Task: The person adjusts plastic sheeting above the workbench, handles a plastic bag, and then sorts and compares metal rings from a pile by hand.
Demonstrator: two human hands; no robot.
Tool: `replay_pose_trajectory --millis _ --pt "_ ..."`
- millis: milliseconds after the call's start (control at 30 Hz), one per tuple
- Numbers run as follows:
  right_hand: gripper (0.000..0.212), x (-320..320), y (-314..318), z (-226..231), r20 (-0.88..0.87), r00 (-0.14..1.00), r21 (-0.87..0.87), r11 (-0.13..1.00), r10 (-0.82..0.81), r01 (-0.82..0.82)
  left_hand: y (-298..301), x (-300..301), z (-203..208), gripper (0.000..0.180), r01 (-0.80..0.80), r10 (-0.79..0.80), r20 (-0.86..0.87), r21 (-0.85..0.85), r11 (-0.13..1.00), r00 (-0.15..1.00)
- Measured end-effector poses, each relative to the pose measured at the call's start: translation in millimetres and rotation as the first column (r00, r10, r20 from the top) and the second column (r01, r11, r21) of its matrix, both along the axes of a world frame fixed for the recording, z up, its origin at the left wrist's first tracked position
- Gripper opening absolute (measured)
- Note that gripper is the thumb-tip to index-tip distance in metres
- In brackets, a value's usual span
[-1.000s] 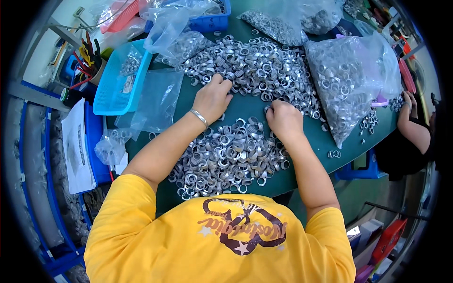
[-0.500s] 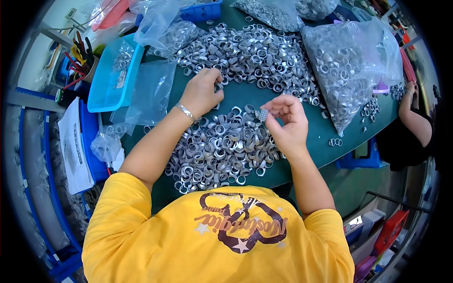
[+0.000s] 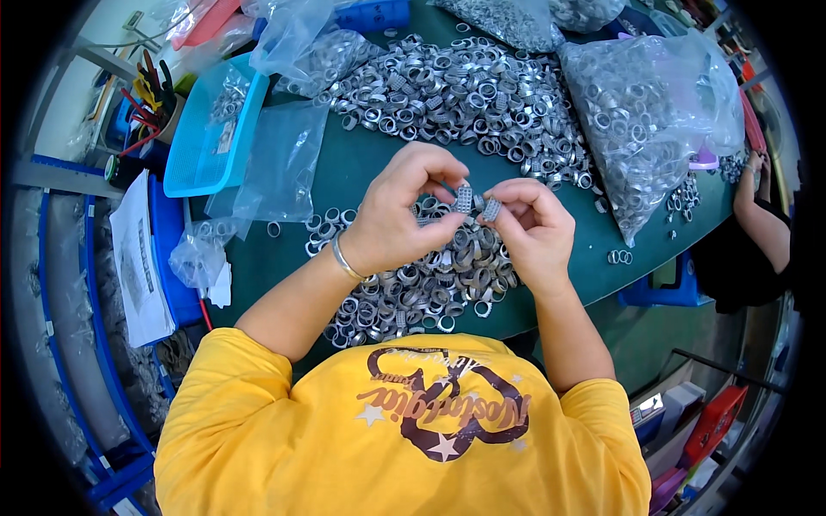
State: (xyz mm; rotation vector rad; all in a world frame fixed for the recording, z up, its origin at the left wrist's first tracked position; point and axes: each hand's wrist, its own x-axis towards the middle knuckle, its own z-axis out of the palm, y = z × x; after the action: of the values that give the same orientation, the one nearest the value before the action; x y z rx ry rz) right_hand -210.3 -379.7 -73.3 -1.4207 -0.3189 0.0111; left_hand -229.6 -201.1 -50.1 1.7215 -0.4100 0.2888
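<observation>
- Hands meet: the left hand is in from the edge of the far pile, now just beside the right hand over the near pile.
- The left hand pinches a studded ring between thumb and fingers; the right thumb and forefinger pinch a second ring, its gridded face showing.
- The shift brings two pieces close together — both lifted clear of the green surface, the work in hand now at the fingertips. Whether the rings touch cannot be told.
- At right, a large clear bag bulges with silvery rings; at the far side, another clear bag holds more.
- At far left, a third bag of rings leans by the far pile.
- At left, a turquoise basket carries a small bag of pieces — their kind too small to tell. Beside it, a flat clear bag lies on the surface, looking nearly empty.
</observation>
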Motion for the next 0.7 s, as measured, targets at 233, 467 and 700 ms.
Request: replay_pose_trajectory --millis 233,467,700 --pt "0.019 -12.0 5.8 -0.3 0.564 0.779 -0.459 0.888 0.274 0.020 23.7 -15.9 7.8 0.022 0.252 -0.289 0.032 0.407 0.878 0.957" --pt "0.014 17.0 8.1 -7.6 0.638 0.746 -0.487 0.851 0.191 0.199 48.2 -7.9 2.8 0.015 0.224 -0.268 -0.004 0.561 0.797 0.963" --pt "0.013 77.5 9.7 -34.0 0.581 0.805 -0.782 0.359 0.123 0.509 52.7 50.6 -59.7 0.008 -0.174 0.197 0.049 0.700 0.693 0.979"
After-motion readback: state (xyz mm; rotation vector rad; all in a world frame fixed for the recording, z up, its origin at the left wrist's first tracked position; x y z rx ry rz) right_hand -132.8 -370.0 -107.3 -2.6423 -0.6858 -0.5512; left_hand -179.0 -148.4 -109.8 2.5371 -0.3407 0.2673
